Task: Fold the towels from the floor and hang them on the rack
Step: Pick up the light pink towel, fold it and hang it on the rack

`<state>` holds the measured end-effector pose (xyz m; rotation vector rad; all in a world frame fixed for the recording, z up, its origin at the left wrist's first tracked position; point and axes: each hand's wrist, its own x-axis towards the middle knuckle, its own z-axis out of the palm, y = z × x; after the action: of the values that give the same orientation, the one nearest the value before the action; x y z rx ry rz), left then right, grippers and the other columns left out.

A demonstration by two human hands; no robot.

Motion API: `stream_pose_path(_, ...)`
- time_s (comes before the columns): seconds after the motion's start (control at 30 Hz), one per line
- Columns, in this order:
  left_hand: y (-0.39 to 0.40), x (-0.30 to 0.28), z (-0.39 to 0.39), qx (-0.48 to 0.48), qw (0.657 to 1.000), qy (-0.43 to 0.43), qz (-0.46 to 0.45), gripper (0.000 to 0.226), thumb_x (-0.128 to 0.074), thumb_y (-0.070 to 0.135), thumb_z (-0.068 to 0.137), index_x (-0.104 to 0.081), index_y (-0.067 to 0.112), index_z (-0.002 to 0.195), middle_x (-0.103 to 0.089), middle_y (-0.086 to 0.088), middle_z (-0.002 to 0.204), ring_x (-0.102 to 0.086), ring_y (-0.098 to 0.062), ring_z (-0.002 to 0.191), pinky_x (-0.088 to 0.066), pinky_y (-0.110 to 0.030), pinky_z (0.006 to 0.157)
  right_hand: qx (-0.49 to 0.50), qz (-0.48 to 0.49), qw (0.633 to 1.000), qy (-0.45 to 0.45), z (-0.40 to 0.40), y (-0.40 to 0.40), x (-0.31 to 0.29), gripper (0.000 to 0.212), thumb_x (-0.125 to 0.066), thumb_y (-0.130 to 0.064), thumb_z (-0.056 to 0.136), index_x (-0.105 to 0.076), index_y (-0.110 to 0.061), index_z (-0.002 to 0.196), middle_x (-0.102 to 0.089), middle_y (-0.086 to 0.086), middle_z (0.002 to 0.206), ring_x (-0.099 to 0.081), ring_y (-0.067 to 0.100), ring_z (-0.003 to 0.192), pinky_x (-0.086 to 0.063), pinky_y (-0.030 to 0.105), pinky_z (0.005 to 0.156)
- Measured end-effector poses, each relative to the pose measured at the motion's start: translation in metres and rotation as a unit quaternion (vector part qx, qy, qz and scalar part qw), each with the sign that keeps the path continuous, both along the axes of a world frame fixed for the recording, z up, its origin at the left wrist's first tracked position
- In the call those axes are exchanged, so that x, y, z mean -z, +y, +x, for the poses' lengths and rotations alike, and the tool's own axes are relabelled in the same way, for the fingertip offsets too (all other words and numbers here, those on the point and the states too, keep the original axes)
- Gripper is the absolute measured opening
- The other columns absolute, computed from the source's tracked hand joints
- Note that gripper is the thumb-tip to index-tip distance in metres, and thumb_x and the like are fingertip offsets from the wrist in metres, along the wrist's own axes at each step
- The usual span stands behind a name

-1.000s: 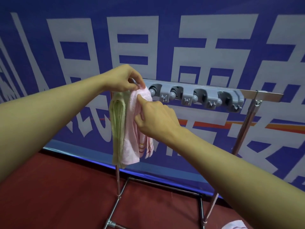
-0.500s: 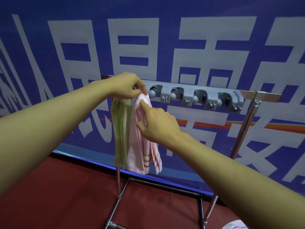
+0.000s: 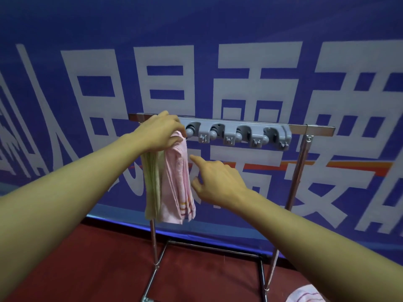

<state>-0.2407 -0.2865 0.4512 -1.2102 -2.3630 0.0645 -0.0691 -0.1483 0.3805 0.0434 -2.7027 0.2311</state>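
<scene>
A metal rack (image 3: 314, 128) carries a grey clip holder (image 3: 239, 134) on its top bar. At the holder's left end a folded pink towel (image 3: 177, 184) hangs down, with a folded pale green towel (image 3: 152, 182) just left of it. My left hand (image 3: 159, 134) pinches the top of the pink towel at the leftmost clip. My right hand (image 3: 218, 179) hovers to the right of the pink towel, its fingers apart and forefinger pointing, apart from the cloth.
A blue banner (image 3: 218, 62) with large white characters fills the wall behind the rack. The rack's legs (image 3: 153, 243) stand on a dark red floor (image 3: 87, 269). Another pink towel (image 3: 305, 294) lies on the floor at the bottom right.
My right hand has let go of the pink towel and drawn back down and right. The pink towel now hangs straight and longer. My left hand stays on its top.
</scene>
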Motion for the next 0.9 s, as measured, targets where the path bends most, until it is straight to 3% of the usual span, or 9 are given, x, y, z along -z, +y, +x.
stream_pose_path(0.17, 0.011, 0.012, 0.05, 0.06, 0.998, -0.015, 0.007, 0.024, -0.064, 0.04, 0.099, -0.071, 0.034, 0.121, -0.066, 0.007, 0.12, -0.046, -0.015, 0.105, -0.046, -0.037, 0.088, 0.055, 0.007, 0.998, -0.017, 0.042, 0.033, 0.0, 0.063, -0.049, -0.031, 0.095, -0.03, -0.03, 0.155, -0.07, 0.005, 0.117, -0.066, 0.032, 0.095, -0.05, 0.038, 0.065)
stream_pose_path(0.27, 0.027, 0.025, 0.087, 0.097, 0.994, -0.045, 0.014, 0.023, -0.065, 0.041, 0.098, -0.072, 0.033, 0.118, -0.067, 0.007, 0.117, -0.049, -0.016, 0.106, -0.049, -0.042, 0.093, 0.076, 0.012, 0.997, -0.017, 0.074, 0.057, 0.002, 0.056, -0.049, -0.031, 0.097, -0.035, -0.031, 0.152, -0.069, 0.006, 0.118, -0.065, 0.03, 0.091, -0.043, 0.034, 0.062)
stream_pose_path(0.4, 0.063, 0.064, 0.128, 0.159, 0.983, -0.084, 0.02, 0.02, -0.069, 0.04, 0.096, -0.074, 0.031, 0.113, -0.069, 0.009, 0.109, -0.052, -0.017, 0.096, -0.051, -0.043, 0.091, 0.126, 0.04, 0.991, -0.023, 0.124, 0.1, 0.029, 0.052, -0.047, -0.034, 0.097, -0.042, -0.031, 0.148, -0.066, 0.004, 0.131, -0.065, 0.034, 0.108, -0.049, 0.039, 0.071)
stream_pose_path(0.53, 0.115, 0.137, 0.16, 0.204, 0.968, -0.148, -0.002, 0.019, -0.067, 0.041, 0.097, -0.074, 0.032, 0.113, -0.069, 0.013, 0.105, -0.051, -0.013, 0.09, -0.05, -0.037, 0.087, 0.191, 0.015, 0.98, -0.055, 0.18, 0.159, 0.094, 0.047, -0.049, -0.035, 0.095, -0.05, -0.034, 0.141, -0.068, 0.005, 0.125, -0.066, 0.037, 0.107, -0.055, 0.043, 0.079)
stream_pose_path(0.67, 0.169, 0.238, 0.199, 0.219, 0.943, -0.245, -0.05, 0.018, -0.067, 0.04, 0.097, -0.073, 0.033, 0.112, -0.066, 0.01, 0.102, -0.055, -0.013, 0.095, -0.05, -0.036, 0.087, 0.304, -0.065, 0.943, -0.119, 0.254, 0.224, 0.185, 0.052, -0.052, -0.038, 0.093, -0.049, -0.038, 0.145, -0.066, 0.007, 0.131, -0.063, 0.038, 0.115, -0.052, 0.044, 0.088)
stream_pose_path(0.9, 0.252, 0.404, 0.241, 0.205, 0.895, -0.37, -0.143, 0.018, -0.071, 0.034, 0.094, -0.075, 0.028, 0.111, -0.069, 0.002, 0.102, -0.064, -0.015, 0.093, -0.051, -0.033, 0.088, 0.39, -0.153, 0.877, -0.234, 0.348, 0.302, 0.343, 0.048, -0.052, -0.039, 0.09, -0.053, -0.036, 0.138, -0.072, 0.01, 0.116, -0.067, 0.038, 0.107, -0.054, 0.043, 0.086)
